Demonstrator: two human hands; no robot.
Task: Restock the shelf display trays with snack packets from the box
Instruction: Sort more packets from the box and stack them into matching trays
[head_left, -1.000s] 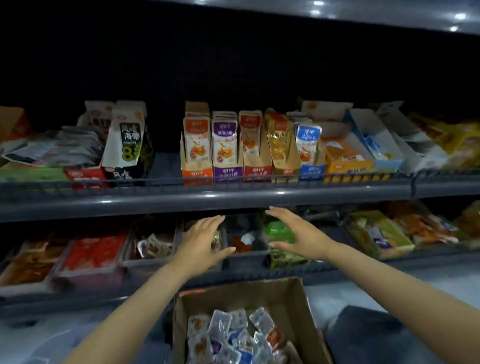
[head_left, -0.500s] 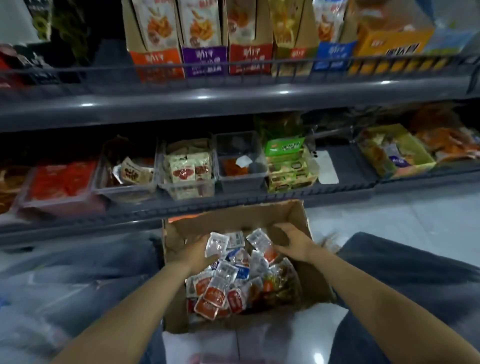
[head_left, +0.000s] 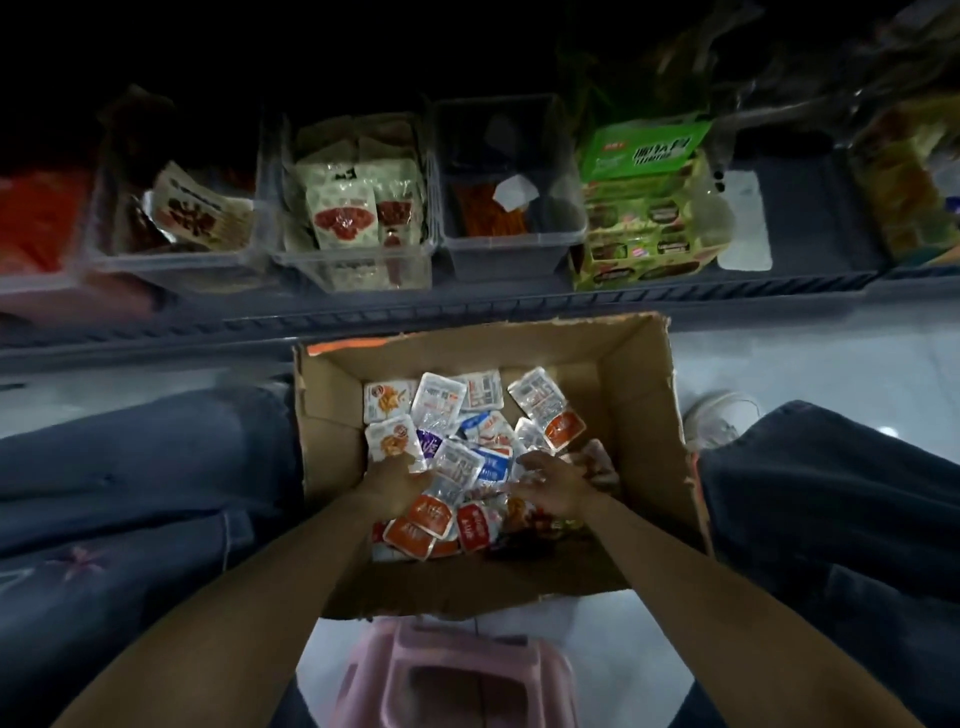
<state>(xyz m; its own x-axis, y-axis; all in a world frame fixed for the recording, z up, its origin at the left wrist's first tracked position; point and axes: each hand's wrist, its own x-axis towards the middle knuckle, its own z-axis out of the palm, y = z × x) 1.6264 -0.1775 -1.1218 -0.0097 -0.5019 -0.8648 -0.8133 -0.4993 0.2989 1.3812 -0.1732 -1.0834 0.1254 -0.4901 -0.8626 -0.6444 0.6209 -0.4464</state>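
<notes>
Shelf: trays in a row.
Box: heaped packets.
Left hand: among packets, grip unclear.
Right hand: spread on packets.

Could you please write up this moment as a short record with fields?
Box: open cardboard box on the floor between the person's knees
Contents: loose snack packets, orange, blue, white
Left hand: in the box among packets, grip unclear
Right hand: in the box among packets, grip unclear
Shelf: clear tray beside the green carton looks nearly empty
</notes>
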